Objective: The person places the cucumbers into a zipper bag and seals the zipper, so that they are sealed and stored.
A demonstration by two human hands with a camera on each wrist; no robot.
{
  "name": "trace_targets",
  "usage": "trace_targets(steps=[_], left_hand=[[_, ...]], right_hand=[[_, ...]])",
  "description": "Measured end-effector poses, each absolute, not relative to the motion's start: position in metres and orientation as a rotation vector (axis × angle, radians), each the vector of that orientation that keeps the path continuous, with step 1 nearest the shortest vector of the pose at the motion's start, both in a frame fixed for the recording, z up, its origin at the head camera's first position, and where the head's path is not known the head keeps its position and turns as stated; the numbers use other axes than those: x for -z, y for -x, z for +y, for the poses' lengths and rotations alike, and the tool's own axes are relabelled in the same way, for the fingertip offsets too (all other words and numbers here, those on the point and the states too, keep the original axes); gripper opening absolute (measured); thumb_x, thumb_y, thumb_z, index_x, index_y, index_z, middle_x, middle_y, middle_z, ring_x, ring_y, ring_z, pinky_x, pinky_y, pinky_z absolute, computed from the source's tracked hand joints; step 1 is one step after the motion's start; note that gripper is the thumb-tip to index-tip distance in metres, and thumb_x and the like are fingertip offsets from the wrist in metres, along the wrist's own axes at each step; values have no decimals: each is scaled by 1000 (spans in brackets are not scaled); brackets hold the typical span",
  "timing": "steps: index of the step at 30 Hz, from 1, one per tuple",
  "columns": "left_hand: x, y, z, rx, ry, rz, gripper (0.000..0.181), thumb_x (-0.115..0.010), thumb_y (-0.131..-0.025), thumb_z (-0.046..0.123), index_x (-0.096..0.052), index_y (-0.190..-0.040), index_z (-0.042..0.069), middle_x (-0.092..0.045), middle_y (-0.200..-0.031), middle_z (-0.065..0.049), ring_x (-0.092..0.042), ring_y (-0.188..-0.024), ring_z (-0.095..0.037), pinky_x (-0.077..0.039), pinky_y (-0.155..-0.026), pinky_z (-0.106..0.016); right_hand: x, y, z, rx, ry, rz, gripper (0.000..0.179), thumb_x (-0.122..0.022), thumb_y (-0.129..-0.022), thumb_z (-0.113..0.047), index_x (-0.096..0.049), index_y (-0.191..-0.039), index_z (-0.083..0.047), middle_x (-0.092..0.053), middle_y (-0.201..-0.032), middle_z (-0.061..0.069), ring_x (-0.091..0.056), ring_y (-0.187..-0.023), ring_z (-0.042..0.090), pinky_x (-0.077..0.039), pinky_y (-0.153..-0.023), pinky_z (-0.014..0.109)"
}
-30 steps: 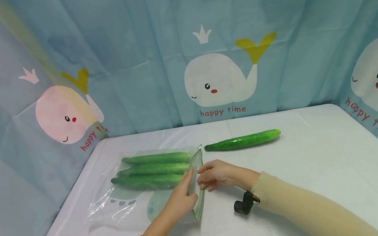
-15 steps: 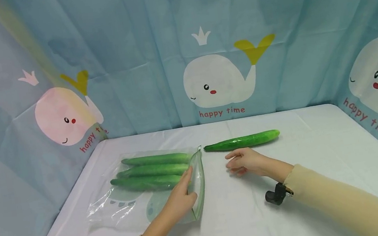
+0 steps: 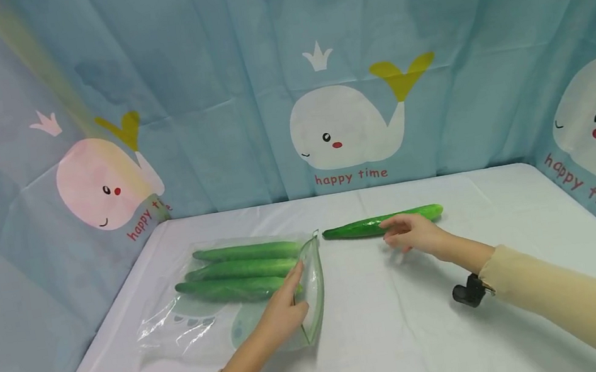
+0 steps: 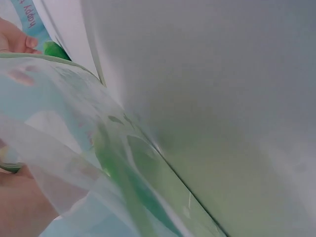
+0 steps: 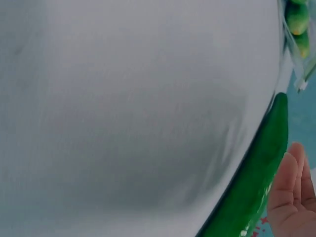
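A clear zip bag (image 3: 205, 339) with a green-edged mouth lies on the table at the left in the head view. Inside it are three cucumbers (image 3: 238, 286), side by side. My left hand (image 3: 282, 315) is at the bag's mouth and pinches its upper edge; in the left wrist view the green strip runs by the fingers. The mouth gapes to the right. A loose cucumber (image 3: 350, 229) lies behind and right of the bag. Over its near side hangs my right hand (image 3: 416, 233), fingers loosely bent, holding nothing. In the right wrist view the fingertips overlap the cucumber (image 5: 261, 153).
A white cloth covers the table (image 3: 377, 340). Behind it hangs a blue curtain (image 3: 225, 158) printed with whales, which also runs along both sides. Black wrist cameras sit at both cuffs.
My right hand has left the bag's mouth and moved right and back to the loose cucumber. The bag's right edge now bows further open. My left hand has stayed in place.
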State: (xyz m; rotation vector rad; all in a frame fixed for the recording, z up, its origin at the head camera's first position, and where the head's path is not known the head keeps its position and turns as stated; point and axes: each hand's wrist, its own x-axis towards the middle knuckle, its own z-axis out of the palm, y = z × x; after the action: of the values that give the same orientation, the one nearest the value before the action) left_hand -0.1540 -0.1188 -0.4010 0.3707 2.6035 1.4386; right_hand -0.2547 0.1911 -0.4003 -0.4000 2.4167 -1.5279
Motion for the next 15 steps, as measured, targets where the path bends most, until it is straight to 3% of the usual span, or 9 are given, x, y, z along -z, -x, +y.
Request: trace_targets(steps=[3,9,15], left_hand=[[402,155,-121,-1464,-387,2584,73,-43,-84,-5,-21,-154,2,-17,-159,-17,-14,-144,-39,-14,-113,-57],[403,159,-125,-1548,-392,2512,59,-42,-99,5,-22,-154,4,-17,-159,-14,-14,-144,-38,-12,-114,-54],[402,161,-132,-1617,-379,2404,59,-43,-102,11,-20,-155,9,-15,-160,-11,-10,-145,-37,-10,-114,-56]], right_hand=[[398,258,199,1485,430,2466,47,-62,-94,-11,-49,-135,7,-60,-120,25,-61,-101,24,-51,-80,43],[398,268,218,1299,548,2709,43,-64,-92,-9,-54,-131,5,-59,-122,26,-56,-109,38,-49,-88,49],[402,277,230,1029,707,2943,42,-70,-87,-9,-60,-126,4,-53,-129,29,-43,-120,49,-35,-98,63]])
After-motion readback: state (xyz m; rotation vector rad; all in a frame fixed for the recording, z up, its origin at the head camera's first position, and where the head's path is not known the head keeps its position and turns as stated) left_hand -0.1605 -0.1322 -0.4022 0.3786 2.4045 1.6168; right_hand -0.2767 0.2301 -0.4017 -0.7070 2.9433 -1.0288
